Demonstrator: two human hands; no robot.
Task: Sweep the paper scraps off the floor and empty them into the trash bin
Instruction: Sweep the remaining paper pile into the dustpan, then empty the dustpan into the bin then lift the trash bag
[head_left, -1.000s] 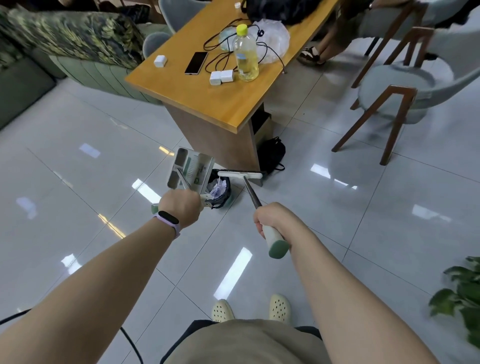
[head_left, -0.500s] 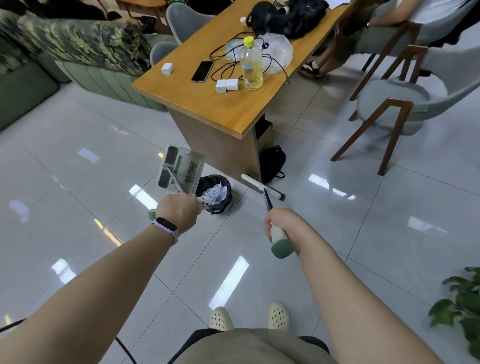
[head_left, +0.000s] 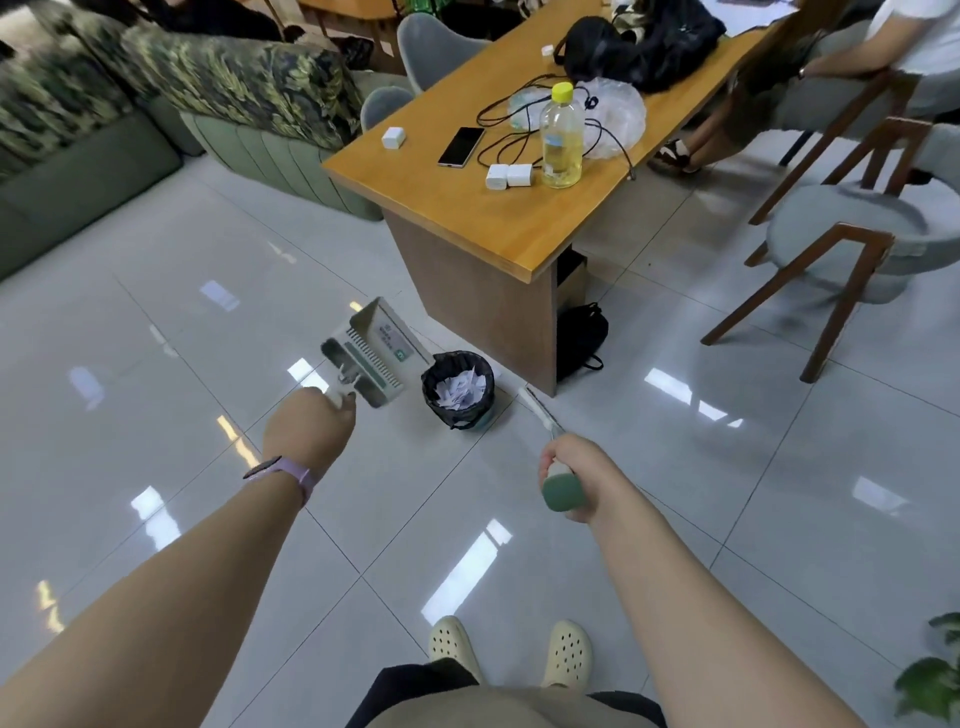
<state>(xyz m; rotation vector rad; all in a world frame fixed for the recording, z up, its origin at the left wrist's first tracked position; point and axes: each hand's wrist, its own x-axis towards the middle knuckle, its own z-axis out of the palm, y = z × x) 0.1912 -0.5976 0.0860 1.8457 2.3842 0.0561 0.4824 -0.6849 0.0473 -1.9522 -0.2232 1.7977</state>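
**Q:** Head view, lower half: what do the hands grasp?

**A:** Left hand is clenched round the handle of the dustpan, which hangs lifted off the floor, its mouth tilted up toward 12 o'clock. Right hand is clenched round the green-capped grip of the broom; its shaft runs toward 11 o'clock, and the head is too blurred to make out.

**Q:** Where is the trash bin?

**A:** Trash bin stands on the tiled floor between the two tools, at 3 o'clock of the dustpan and just beside it. Paper scraps lie inside its black liner.

**Q:** Which edges bound the working area?

**A:** Wooden table ends in a corner at 1 o'clock of the bin; its side panel drops to the floor near the bin's rim. A black bag sits against that panel. Sofa closes the 10 o'clock side; a wood-framed chair stands at 2 o'clock.

**Q:** Where is there open room?

**A:** Bare tiles stretch from 7 to 10 o'clock of the bin, and between the table and the chair. A plant shows at the frame's lower right edge.
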